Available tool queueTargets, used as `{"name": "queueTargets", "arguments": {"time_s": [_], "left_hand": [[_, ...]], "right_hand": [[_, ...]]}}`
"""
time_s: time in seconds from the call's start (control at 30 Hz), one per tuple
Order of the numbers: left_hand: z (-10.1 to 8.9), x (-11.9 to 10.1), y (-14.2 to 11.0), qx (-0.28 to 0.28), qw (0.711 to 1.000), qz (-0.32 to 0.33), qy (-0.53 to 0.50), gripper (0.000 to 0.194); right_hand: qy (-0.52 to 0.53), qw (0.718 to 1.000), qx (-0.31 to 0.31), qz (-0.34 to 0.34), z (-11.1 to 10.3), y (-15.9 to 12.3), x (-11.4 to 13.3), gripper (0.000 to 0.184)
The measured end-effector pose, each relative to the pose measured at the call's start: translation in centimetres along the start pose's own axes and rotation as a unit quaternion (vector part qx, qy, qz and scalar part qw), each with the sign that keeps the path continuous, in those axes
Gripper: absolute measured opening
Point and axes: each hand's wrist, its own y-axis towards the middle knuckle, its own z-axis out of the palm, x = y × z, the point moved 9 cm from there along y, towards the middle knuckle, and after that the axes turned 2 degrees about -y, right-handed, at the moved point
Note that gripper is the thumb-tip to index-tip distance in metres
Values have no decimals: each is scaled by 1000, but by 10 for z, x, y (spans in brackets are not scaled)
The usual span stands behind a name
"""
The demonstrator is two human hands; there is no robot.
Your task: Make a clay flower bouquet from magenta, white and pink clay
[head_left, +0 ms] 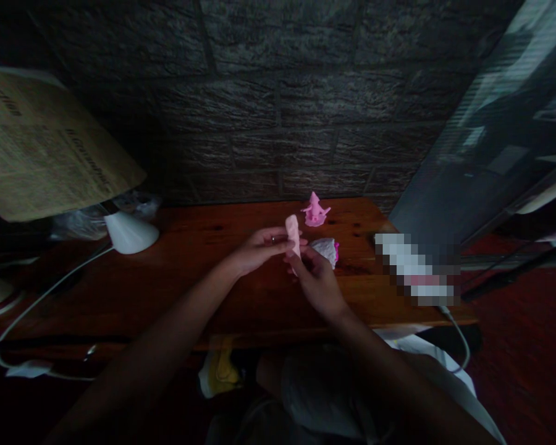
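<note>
A pale pink, elongated piece (293, 227), soft-looking like modelling clay, stands nearly upright between my two hands above the wooden table. My left hand (264, 248) pinches it from the left side, with a ring on one finger. From the lower right, my right hand (315, 275) grips its lower end, and the fingers there partly hide it. Just beyond the hands, a bright pink pointed figure (315, 211) with side arms and a wide base stands on the table. Right behind my right hand lies a crumpled whitish bundle (324, 248) with a magenta edge.
A white lamp base (132, 233) with a newsprint-patterned shade (50, 148) stands on the left, its cord crossing the table (167, 278). A pixelated pale object (412, 269) with a cable lies at the right edge. A dark brick-patterned wall (278, 93) rises behind.
</note>
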Motion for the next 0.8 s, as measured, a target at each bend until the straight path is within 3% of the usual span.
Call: {"name": "queueTargets", "arguments": {"time_s": [0.2, 0.33, 0.67, 0.8], "left_hand": [[-17, -8, 0, -86, 993, 30, -78, 38], [-20, -8, 0, -106, 990, 30, -85, 39], [-16, -15, -1, -93, 988, 63, -103, 31], [-15, -11, -1, -87, 992, 40, -87, 29]], "right_hand": [[23, 998, 49, 35, 8, -1, -6, 44], [16, 997, 70, 26, 12, -1, -7, 44], [-7, 1000, 29, 3, 5, 0, -2, 44], [-44, 998, 38, 10, 7, -1, -6, 47]]}}
